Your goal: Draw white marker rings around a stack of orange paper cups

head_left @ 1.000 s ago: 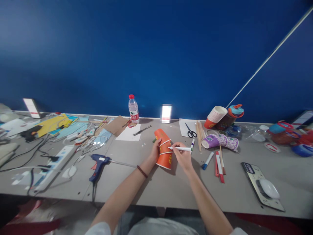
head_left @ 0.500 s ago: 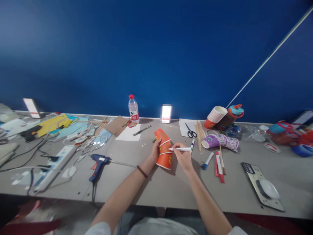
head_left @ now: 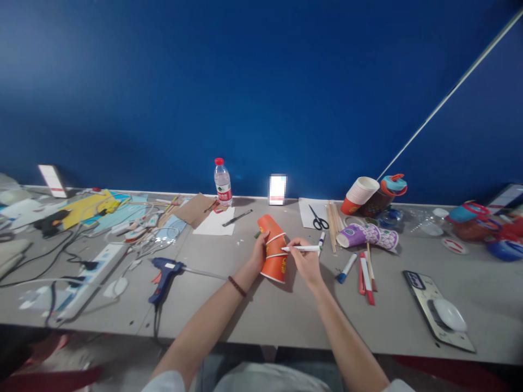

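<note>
Near the middle of the table, my left hand grips a curved body of joined orange paper cups from its left side. White rims cross it as bands, and a small green piece shows at its upper left. My right hand is closed round a white marker, whose tip meets or nearly meets the cups' right side. The marker's green end points right. Just beyond it lies a capped marker. To the right are a blue-capped marker and red markers.
A blue glue gun lies left of my forearm, near a white power strip and cables. Behind stand a water bottle and a lit phone. Scissors, stacked cups, purple cups and another phone lie right.
</note>
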